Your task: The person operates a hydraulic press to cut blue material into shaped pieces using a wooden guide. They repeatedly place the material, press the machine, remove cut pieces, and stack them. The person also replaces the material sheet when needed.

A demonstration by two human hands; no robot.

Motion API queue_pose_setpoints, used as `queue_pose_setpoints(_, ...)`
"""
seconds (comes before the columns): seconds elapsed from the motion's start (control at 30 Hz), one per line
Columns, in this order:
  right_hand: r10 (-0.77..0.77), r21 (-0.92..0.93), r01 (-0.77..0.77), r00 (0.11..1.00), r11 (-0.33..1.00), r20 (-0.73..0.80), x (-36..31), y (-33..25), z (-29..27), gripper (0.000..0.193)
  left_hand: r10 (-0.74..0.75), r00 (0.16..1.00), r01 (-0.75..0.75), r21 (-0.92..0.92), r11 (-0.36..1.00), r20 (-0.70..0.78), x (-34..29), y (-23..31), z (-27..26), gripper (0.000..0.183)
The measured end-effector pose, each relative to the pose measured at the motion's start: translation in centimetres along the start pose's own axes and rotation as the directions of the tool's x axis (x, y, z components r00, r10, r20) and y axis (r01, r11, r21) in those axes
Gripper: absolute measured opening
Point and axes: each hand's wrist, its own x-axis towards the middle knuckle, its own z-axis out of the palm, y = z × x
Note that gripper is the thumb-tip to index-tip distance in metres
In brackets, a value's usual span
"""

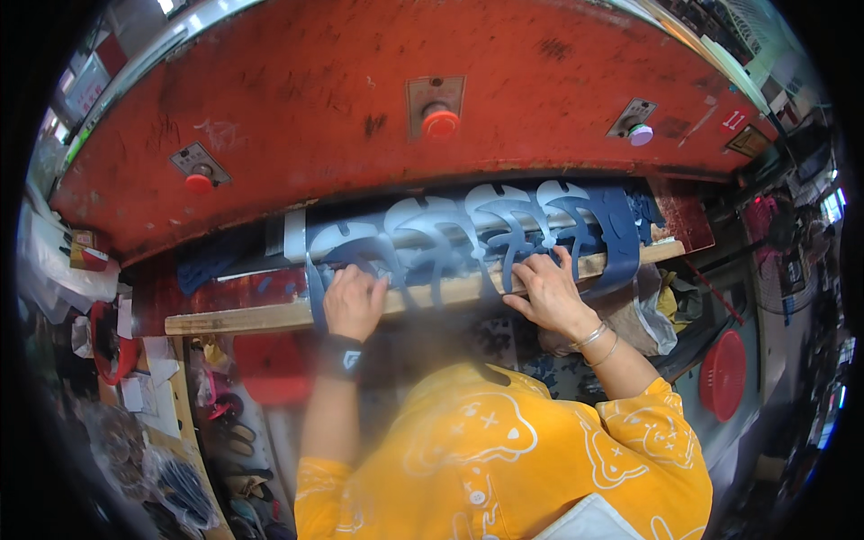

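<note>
A dark blue sheet (621, 236) with several curved cut-outs lies across the machine bed, its near strips hanging over a wooden bar (243, 317). My left hand (354, 301) is at the sheet's near left part, fingers curled over its edge. My right hand (551, 290) grips the near edge right of the middle, its fingers bent around a strip. Both hands rest close to the wooden bar, and their fingertips are partly hidden. Pale grey surface shows through the cut-outs.
A red machine beam (315, 99) spans the far side, with a red push button (440, 121) in its middle and others toward both ends. Red baskets (723, 375) stand at the right and left. Cloth and bags (643, 310) lie below the bar. Papers (148, 396) sit at left.
</note>
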Motion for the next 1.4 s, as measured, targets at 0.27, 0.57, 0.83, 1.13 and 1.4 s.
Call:
queue_pose_setpoints(0.27, -0.008, 0.031, 0.005, 0.994, 0.999, 0.111, -0.7, -0.1, -0.3, 0.034, -0.058, 0.998, 0.057, 0.023, 0.998, 0.032, -1.3, 0.3, 0.6, 0.022)
queue_pose_setpoints(0.57, -0.076, 0.531, -0.202, 0.887, 0.823, 0.455, 4.1, -0.2, -6.3, 0.040, -0.207, 0.902, 0.299, -0.202, 0.933, 0.379, -6.6, 2.4, -3.9, 0.016)
queue_pose_setpoints(0.83, -0.219, 0.254, 0.230, 0.973, 0.940, -0.069, 9.6, -13.2, 4.0, 0.083, -0.399, 0.912, 0.197, -0.754, 0.627, -0.093, -3.0, 2.3, -0.7, 0.088)
queue_pose_setpoints(1.13, -0.125, 0.706, 0.029, 0.989, 0.707, 0.085, 7.3, -12.2, 1.7, 0.075, -0.183, 0.982, 0.188, -0.250, 0.950, 0.043, -7.4, 3.7, -1.6, 0.111)
queue_pose_setpoints(1.4, -0.006, 0.773, -0.042, 0.998, 0.633, 0.059, 4.1, -3.5, -1.5, 0.079, -0.155, 0.967, 0.096, 0.281, 0.955, 0.200, -7.6, 5.6, -1.3, 0.101)
